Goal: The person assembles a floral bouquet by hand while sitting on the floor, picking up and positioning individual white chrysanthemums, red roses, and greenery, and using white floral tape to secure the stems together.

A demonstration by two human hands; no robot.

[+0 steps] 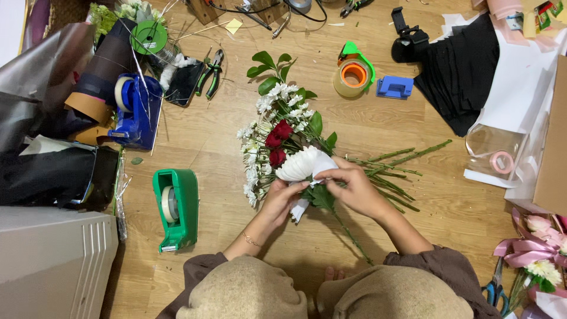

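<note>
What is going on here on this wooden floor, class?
A person sits on the wooden floor and works on a bouquet of red roses and small white flowers lying before them. Both hands meet at a large white flower: the left hand pinches below it, and the right hand grips where the green stems gather. A green tape dispenser, a blue one, pliers and an orange tape roll lie around.
</note>
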